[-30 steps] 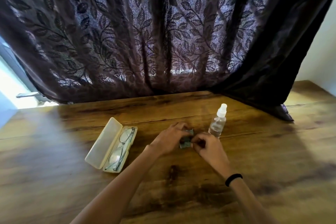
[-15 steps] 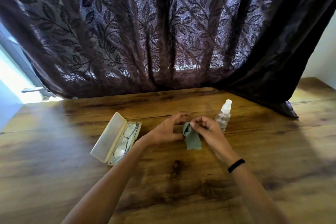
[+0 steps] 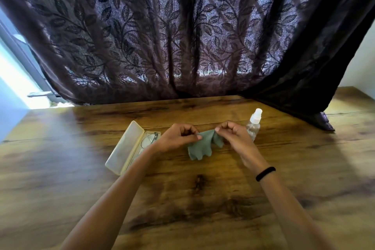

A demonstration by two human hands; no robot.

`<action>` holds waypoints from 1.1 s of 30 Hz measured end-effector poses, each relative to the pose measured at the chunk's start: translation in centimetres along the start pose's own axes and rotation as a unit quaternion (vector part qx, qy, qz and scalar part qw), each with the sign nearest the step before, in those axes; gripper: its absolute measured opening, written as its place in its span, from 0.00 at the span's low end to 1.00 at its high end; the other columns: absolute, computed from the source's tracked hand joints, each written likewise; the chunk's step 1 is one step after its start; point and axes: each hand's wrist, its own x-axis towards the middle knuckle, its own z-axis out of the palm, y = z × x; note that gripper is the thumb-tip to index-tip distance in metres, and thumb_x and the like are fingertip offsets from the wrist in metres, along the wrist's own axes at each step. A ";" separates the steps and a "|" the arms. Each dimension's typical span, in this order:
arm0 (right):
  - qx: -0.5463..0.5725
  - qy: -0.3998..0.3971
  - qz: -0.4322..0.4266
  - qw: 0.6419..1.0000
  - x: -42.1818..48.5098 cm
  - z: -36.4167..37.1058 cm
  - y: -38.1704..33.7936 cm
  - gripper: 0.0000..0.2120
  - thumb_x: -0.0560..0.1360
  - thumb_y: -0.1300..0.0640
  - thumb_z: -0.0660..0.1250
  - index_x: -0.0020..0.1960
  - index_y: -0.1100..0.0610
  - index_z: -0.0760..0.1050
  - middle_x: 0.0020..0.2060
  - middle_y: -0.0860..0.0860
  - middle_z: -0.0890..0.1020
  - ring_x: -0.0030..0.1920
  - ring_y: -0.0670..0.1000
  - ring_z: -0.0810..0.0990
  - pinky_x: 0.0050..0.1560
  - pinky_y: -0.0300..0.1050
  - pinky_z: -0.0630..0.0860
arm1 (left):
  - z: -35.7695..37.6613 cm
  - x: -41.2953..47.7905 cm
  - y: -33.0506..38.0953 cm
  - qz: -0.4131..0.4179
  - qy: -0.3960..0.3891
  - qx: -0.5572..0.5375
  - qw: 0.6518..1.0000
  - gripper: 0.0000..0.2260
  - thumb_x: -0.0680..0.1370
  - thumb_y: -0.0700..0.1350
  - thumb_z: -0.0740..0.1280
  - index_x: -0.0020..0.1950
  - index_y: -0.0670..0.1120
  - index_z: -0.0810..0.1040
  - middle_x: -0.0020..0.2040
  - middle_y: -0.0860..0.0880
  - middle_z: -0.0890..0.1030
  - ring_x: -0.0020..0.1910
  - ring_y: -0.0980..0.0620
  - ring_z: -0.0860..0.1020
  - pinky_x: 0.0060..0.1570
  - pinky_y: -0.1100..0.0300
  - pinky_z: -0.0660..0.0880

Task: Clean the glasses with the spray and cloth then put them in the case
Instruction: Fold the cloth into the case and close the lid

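Both hands pinch a green cleaning cloth (image 3: 203, 146) spread above the wooden table (image 3: 203, 199), the left hand (image 3: 178, 138) nearer the glasses (image 3: 149, 141) lying in the open case (image 3: 123, 148), the right hand (image 3: 233, 136) nearer the spray bottle (image 3: 254, 126).

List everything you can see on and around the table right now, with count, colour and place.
cloth: one, grey-green, held up over the table centre, pinched at its top edge
glasses: one pair, thin metal frame, lying in the open case
case: one, cream, open, left of the cloth
spray bottle: one, clear with white cap, upright behind the right hand
table: one, brown wood
curtain: one, dark purple, leaf pattern, behind the table
wristband: one, black, right wrist
left hand: pinching the cloth
right hand: pinching the cloth
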 end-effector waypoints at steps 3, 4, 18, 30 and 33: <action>-0.065 -0.004 -0.021 0.998 0.7 -0.2 -0.4 0.03 0.75 0.60 0.66 0.47 0.58 0.77 0.41 0.53 0.81 0.43 0.48 0.78 0.42 0.37 0.74 | -0.8 0.1 0.2 -0.018 0.031 0.017 0.999 0.03 0.72 0.42 0.71 0.43 0.50 0.79 0.41 0.52 0.81 0.40 0.57 0.79 0.42 0.65 0.75; -0.088 -0.005 -0.022 0.996 1.0 -0.3 -0.5 0.03 0.74 0.60 0.67 0.47 0.58 0.78 0.42 0.52 0.81 0.44 0.48 0.78 0.43 0.38 0.74 | -1.1 0.1 0.2 -0.028 0.040 0.026 0.998 0.04 0.71 0.42 0.72 0.44 0.49 0.79 0.42 0.52 0.81 0.41 0.56 0.79 0.43 0.65 0.76; -0.377 -0.105 0.002 0.920 -0.7 -0.7 2.2 0.07 0.74 0.61 0.66 0.49 0.53 0.78 0.57 0.48 0.79 0.59 0.47 0.76 0.60 0.43 0.73 | 0.4 -3.1 -0.7 0.012 -0.006 0.333 0.943 0.10 0.74 0.40 0.68 0.54 0.47 0.79 0.56 0.50 0.80 0.55 0.54 0.77 0.57 0.59 0.73; -0.347 -0.094 -0.047 0.932 -1.4 -1.2 3.2 0.08 0.75 0.61 0.65 0.47 0.49 0.76 0.50 0.41 0.76 0.51 0.39 0.74 0.48 0.29 0.70 | 0.2 -4.1 -2.2 -0.016 0.000 0.248 0.969 0.07 0.75 0.47 0.68 0.52 0.48 0.78 0.49 0.56 0.78 0.47 0.59 0.77 0.46 0.69 0.74; -0.296 -0.065 -0.054 0.951 -0.8 -0.8 2.9 0.09 0.75 0.62 0.64 0.46 0.47 0.73 0.46 0.39 0.76 0.47 0.36 0.74 0.41 0.29 0.71 | -0.3 -3.6 -1.7 -0.048 0.021 0.178 0.983 0.04 0.76 0.46 0.67 0.50 0.50 0.76 0.44 0.58 0.77 0.42 0.64 0.75 0.38 0.73 0.72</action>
